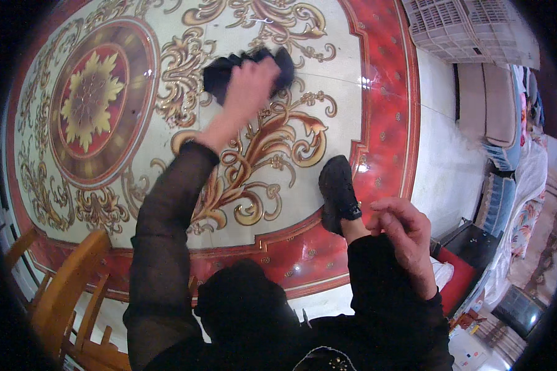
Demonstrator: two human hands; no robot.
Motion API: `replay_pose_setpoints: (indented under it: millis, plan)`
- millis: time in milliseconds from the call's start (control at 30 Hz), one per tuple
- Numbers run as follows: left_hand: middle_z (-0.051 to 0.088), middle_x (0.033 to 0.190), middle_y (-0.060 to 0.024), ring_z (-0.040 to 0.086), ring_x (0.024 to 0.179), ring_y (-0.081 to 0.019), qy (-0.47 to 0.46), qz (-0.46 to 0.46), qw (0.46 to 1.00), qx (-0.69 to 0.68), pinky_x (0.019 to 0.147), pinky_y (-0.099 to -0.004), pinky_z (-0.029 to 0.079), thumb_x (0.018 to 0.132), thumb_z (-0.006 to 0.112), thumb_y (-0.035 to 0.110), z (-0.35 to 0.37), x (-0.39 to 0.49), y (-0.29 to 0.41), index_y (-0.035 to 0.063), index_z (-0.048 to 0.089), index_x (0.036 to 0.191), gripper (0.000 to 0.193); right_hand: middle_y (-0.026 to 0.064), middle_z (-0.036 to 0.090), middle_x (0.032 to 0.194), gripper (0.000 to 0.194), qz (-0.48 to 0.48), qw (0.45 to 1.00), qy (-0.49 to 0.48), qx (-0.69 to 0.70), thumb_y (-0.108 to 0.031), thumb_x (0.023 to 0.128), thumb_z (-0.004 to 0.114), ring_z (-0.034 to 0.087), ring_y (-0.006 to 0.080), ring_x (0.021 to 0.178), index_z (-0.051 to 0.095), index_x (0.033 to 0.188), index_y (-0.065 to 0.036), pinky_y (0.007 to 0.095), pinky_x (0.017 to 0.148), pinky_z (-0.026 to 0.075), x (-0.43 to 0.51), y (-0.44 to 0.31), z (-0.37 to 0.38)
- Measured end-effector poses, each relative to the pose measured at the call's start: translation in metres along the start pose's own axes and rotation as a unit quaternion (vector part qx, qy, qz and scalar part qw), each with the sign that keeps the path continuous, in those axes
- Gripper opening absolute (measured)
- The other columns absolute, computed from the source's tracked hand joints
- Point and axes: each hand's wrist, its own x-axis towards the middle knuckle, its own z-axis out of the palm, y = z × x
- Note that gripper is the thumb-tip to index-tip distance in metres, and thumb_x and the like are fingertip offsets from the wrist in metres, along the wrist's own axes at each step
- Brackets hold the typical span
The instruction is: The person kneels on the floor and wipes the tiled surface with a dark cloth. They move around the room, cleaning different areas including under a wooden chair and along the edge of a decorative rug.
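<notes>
My left hand (253,86) reaches out over the patterned glossy tile floor (334,139) and presses on a bunched black cloth (218,76). Blur softens the hand and the cloth. Beside my bent right leg hangs my right hand (406,236), its fingers loosely curled and slightly apart, with nothing seen in it. A black shoe (338,188) on my foot rests flat near the red border of the floor. Dark sleeves cover both forearms.
Wooden chairs (69,273) stand close at the lower left. Along the right side are a beige padded seat (485,102), blue cushions (496,204) and a white cover (531,171). A white slatted unit (469,32) occupies the upper right.
</notes>
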Motion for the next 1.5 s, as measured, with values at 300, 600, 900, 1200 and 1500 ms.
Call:
replay_pose_setpoints:
  millis: [300,600,900,1200,1500]
  plan:
    - [0.059,0.124,-0.0066,0.056,0.099,-0.0246,-0.109,0.272,0.947,-0.129,0.08,-0.0444,0.044,0.078,0.067,0.026,0.043,-0.078,0.116,0.0131,0.065,0.109,0.034,0.0064,0.066,0.09,0.023,0.076,0.994,0.016,0.071,-0.009,0.102,0.051,0.063,0.0125,0.081,0.062,0.121,-0.001,0.0264,0.075,0.052,0.019,0.026,-0.036]
    - [0.066,0.112,-0.0181,0.062,0.102,-0.04,0.022,-0.297,0.946,-0.13,0.085,-0.0513,0.049,0.094,0.059,0.033,-0.008,0.074,-0.099,0.0031,0.062,0.115,0.036,0.0058,0.068,0.089,0.026,0.033,0.994,0.007,0.108,-0.012,0.1,0.053,0.063,0.0107,0.077,0.061,0.123,-0.003,0.025,0.071,0.051,0.088,0.044,-0.028]
    - [0.058,0.129,-0.003,0.055,0.112,-0.019,-0.105,-0.588,0.319,-0.736,0.09,-0.0413,0.049,0.104,0.043,0.042,-0.103,-0.024,0.113,0.0168,0.05,0.14,0.045,0.0153,0.04,0.15,0.085,-0.145,0.985,-0.093,-0.021,-0.028,0.088,0.071,0.044,0.0258,0.134,0.022,0.157,-0.012,0.0358,0.107,0.04,0.224,0.05,0.065]
    - [0.051,0.133,-0.0108,0.06,0.107,-0.0279,0.017,-0.799,0.263,-0.54,0.087,-0.0454,0.053,0.102,0.043,0.042,-0.122,-0.273,0.147,0.0139,0.048,0.138,0.046,0.0166,0.051,0.139,0.06,-0.447,0.696,-0.512,-0.231,-0.013,0.072,0.07,0.05,0.042,0.125,0.057,0.131,-0.01,0.0481,0.103,0.044,0.204,0.097,0.151]
    - [0.038,0.148,-0.0106,0.046,0.127,-0.0339,0.333,-0.724,0.239,-0.554,0.09,-0.0475,0.054,0.102,0.051,0.03,-0.076,-0.288,0.184,0.013,0.033,0.147,0.051,0.0088,0.056,0.131,0.057,-0.559,0.457,-0.613,-0.322,-0.018,0.067,0.071,0.053,0.0317,0.124,0.061,0.123,-0.019,0.0472,0.086,0.049,0.236,0.129,0.215]
